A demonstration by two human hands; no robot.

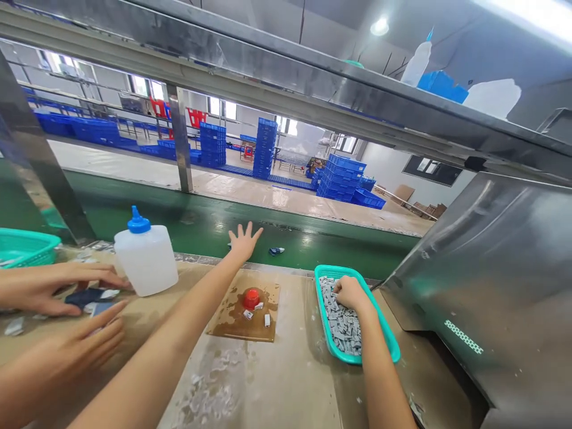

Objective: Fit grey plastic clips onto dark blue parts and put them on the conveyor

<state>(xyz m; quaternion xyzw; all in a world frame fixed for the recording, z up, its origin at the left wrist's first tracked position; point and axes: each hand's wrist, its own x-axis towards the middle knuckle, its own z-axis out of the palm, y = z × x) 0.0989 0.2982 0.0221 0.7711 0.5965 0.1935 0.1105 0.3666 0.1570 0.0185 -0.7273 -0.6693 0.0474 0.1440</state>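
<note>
Left hand (243, 241) spread over the green belt (201, 223) at 12 o'clock, right hand (351, 293) curled pinching grey pieces (344, 325) in the teal tray (355, 356); forearm risks knocking red cap (251, 298).

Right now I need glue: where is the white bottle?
In the head view, the white bottle stands left of the brown board, beside a co-worker's hands.
</note>
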